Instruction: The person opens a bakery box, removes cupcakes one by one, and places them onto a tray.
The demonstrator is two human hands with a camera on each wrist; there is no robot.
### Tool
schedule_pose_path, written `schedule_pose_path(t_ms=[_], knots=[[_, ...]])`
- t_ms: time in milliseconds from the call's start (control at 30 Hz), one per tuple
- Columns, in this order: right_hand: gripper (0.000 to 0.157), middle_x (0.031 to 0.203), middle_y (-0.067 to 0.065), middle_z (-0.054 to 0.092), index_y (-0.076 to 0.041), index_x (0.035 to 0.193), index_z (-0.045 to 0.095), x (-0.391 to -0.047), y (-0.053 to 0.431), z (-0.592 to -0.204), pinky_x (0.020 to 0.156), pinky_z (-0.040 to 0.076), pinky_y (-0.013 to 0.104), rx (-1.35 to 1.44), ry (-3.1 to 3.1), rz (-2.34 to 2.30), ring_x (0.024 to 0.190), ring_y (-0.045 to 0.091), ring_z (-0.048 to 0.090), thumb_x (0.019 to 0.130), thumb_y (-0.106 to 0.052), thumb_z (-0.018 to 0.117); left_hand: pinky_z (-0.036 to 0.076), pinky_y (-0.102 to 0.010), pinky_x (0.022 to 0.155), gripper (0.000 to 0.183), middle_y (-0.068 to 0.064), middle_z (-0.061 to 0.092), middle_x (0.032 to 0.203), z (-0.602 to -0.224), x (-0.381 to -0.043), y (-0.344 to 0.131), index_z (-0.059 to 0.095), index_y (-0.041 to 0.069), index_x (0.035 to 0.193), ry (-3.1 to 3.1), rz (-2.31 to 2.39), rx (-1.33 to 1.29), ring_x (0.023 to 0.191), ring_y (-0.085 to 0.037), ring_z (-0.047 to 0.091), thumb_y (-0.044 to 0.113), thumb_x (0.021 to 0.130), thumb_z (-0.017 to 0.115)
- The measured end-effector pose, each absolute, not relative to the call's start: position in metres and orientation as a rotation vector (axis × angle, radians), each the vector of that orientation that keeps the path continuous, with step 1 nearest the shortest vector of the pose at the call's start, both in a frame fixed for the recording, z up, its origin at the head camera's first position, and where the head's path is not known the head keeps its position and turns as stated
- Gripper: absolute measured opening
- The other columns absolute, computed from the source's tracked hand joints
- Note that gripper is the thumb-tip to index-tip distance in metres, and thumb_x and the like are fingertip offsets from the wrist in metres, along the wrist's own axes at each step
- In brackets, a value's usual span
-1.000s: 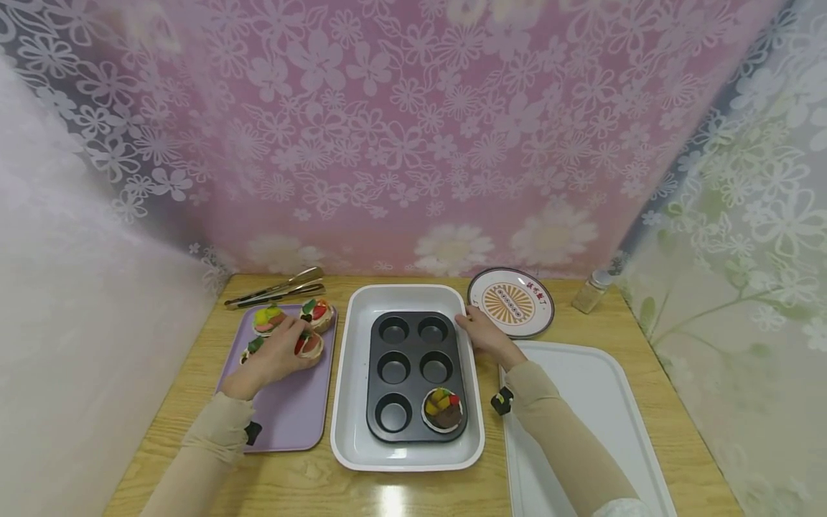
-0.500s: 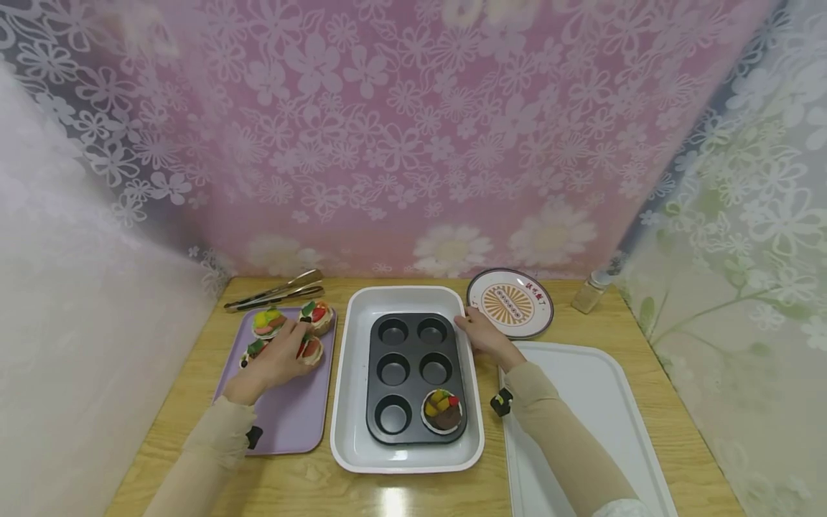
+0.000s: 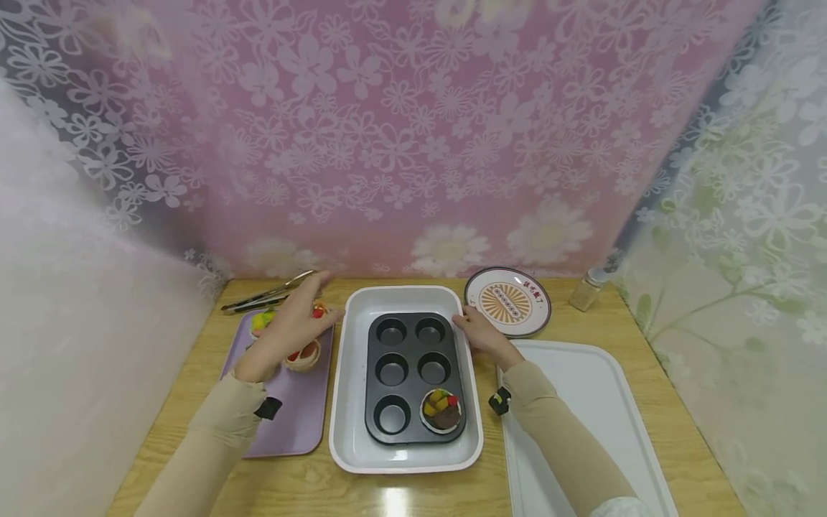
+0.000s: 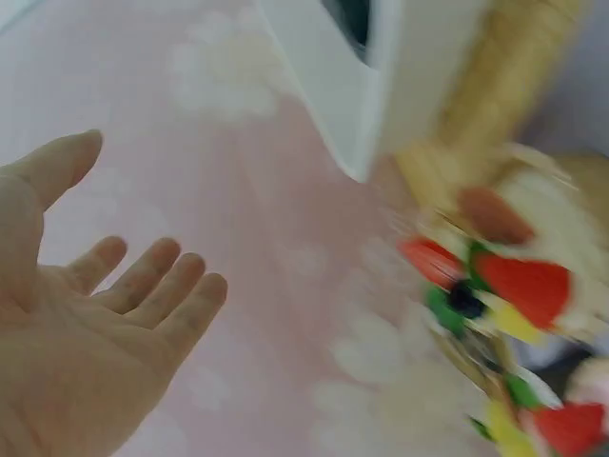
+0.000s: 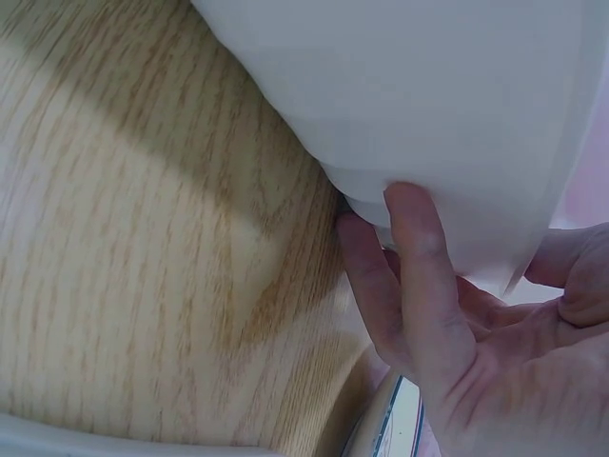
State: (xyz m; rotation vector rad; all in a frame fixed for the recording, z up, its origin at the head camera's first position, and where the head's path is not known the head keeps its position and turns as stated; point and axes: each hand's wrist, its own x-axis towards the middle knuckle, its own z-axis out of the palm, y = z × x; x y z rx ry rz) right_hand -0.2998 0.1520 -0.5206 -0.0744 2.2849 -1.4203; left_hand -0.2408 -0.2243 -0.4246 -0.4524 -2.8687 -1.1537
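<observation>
My left hand [image 3: 291, 323] hovers above the purple tray [image 3: 293, 424] with thumb and fingers spread, holding nothing; the left wrist view confirms the bare palm. Below it sit several fruit-topped tarts, among them one with red fruit [image 3: 304, 357] and one with yellow pieces [image 3: 260, 323], partly covered by the hand. My right hand [image 3: 483, 334] grips the far right side of a deep white tray [image 3: 334, 402], thumb at the rim, fingers against the outer wall [image 5: 409, 105]. Inside that tray lies a dark muffin pan [image 3: 413, 388], a fruit tart [image 3: 441, 411] filling its near right cup.
Metal tongs [image 3: 258, 298] lie behind the purple tray. A patterned plate [image 3: 539, 319] and a small capped jar [image 3: 586, 291] stand at the back right. A flat white tray [image 3: 594, 395] lies under the right forearm. A flowered backdrop [image 3: 413, 143] rises behind the table.
My left hand has lifted from the tarts and moved slightly forward and right, its fingers now spread. The right hand keeps its place on the white tray.
</observation>
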Motion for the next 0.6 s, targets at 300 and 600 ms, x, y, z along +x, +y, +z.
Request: schedule_pose_path(t_ms=[300,600], knots=[[0.05,0.15,0.032,0.05,0.002,0.155,0.038,-0.3,0.152,-0.522,0.096,0.06,0.057,-0.071,2.288,-1.42,0.131,0.048,0.061,0.115,-0.028,0.037,0.026,-0.063,0.128,0.093,0.0,0.016,0.179,-0.405,-0.25,-0.163,0.009,0.032,0.171,-2.904,-1.279,-0.696,0.164,-0.032,0.022,0.04,0.101,0.071],[0.049,0.147,0.031,0.052,0.004,0.153,0.04,-0.302,0.153,-0.523,0.093,0.062,0.051,-0.073,2.303,-1.421,0.128,0.045,0.064,0.115,-0.027,0.037,0.036,-0.058,0.124,0.097,0.003,0.026,0.176,-0.422,-0.252,-0.114,0.017,0.034,0.17,-3.002,-1.216,-0.988,0.16,-0.028,0.034,0.045,0.095,0.078]])
